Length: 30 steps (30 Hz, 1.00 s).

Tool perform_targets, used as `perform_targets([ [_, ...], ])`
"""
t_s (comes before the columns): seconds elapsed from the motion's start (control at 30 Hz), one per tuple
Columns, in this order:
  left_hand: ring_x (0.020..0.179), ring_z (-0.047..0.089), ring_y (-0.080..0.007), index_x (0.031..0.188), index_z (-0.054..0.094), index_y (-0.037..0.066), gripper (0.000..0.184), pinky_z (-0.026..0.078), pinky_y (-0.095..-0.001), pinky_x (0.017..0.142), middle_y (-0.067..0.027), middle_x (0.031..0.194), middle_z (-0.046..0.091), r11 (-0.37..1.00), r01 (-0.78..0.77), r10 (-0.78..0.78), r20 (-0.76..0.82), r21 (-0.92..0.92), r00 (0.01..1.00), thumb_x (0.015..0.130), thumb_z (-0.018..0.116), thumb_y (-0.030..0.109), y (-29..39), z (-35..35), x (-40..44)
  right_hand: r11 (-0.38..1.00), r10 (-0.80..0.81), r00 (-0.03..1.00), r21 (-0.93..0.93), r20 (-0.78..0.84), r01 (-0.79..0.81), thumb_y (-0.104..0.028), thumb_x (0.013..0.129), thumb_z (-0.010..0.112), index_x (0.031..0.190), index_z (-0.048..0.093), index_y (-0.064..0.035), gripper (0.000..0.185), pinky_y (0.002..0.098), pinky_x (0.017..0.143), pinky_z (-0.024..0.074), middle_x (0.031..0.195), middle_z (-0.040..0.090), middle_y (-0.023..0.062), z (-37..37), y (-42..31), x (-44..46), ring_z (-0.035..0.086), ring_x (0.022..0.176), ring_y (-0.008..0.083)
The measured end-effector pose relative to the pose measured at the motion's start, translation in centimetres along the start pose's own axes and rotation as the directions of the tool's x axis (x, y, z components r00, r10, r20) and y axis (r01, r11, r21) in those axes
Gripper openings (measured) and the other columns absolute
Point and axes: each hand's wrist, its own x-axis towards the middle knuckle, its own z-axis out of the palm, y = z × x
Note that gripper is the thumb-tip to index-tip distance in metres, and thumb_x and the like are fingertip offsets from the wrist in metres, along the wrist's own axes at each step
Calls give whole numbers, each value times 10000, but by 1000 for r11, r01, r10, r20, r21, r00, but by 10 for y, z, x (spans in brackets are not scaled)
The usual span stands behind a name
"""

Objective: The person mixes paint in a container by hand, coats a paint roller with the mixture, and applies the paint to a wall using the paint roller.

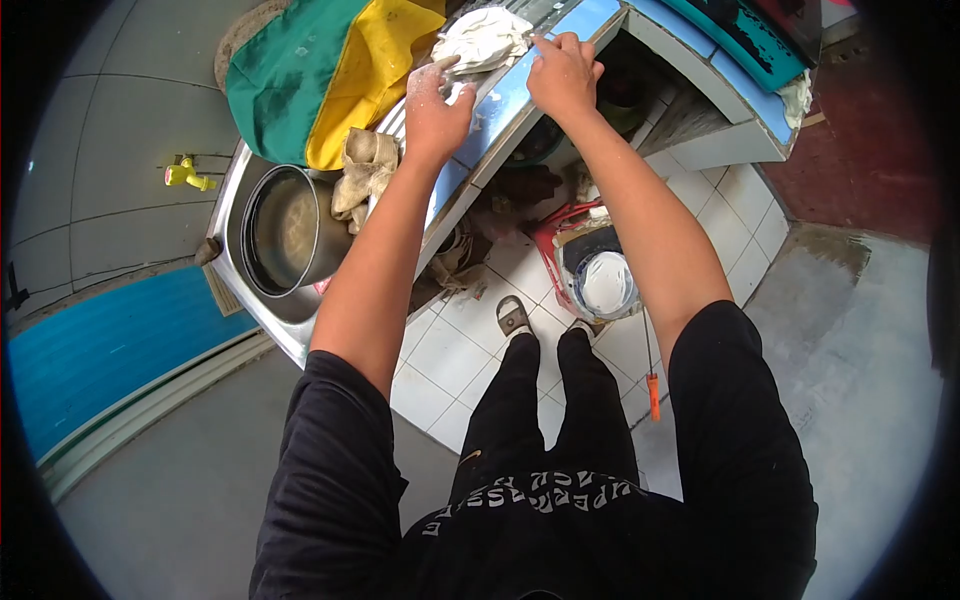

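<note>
A crumpled white cloth [485, 40] lies on the blue-tiled counter [497, 112] at the top of the view. My left hand [438, 112] is at the cloth's near left side. Its thumb and forefinger are apart, with whitish marks on the skin. To the right, my right hand [565, 75] hangs over the counter's front edge, its fingers curled and the forefinger reaching to the cloth's right edge. Whatever lies under those curled fingers is hidden. A green and yellow fabric [345, 75] and a beige cloth glove [365, 170] lie left of my left hand.
A metal pot [318, 225] sits in the steel sink [232, 235], below a yellow-green tap [188, 174]. On the tiled floor, a white-lidded tub [606, 283] rests by a red plastic frame [548, 250]. An orange-handled tool [654, 397] stands near my legs.
</note>
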Motion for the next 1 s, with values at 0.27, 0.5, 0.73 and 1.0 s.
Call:
perform_targets([
  [0.27,1087,619,-351,1290,639,93,461,506,-426,965,-200,1208,584,996,37,-37,-3,-75,999,848,725,192,9,5,-21,998,56,998,41,-27,-54,-211,921,631,1319,643,-156,402,508,1009,356,1264,533,100,-18,9,-30,446,1219,331],
  [0.5,1062,609,-363,1249,637,60,393,500,-434,931,-209,1148,605,988,78,-79,1,-135,997,870,698,144,49,11,-60,948,213,952,281,-218,-148,-235,893,681,1458,473,-140,609,550,1047,368,1277,537,183,-52,53,-127,464,1241,415],
  [0.73,1137,582,-352,1214,631,46,360,501,-399,893,-183,1194,612,976,28,-19,42,-217,999,864,698,95,86,35,-144,749,651,759,188,-32,-635,-187,891,686,1414,513,-83,560,482,1059,400,1243,583,178,-77,133,-329,509,1204,365],
  [1.0,1081,621,-267,1255,635,61,379,504,-369,922,-134,1205,634,909,382,-315,326,-166,892,885,705,100,39,101,-284,568,823,559,-104,99,-817,-266,897,681,1356,568,-154,486,548,1013,417,1258,579,136,-100,205,-453,518,1198,351],
])
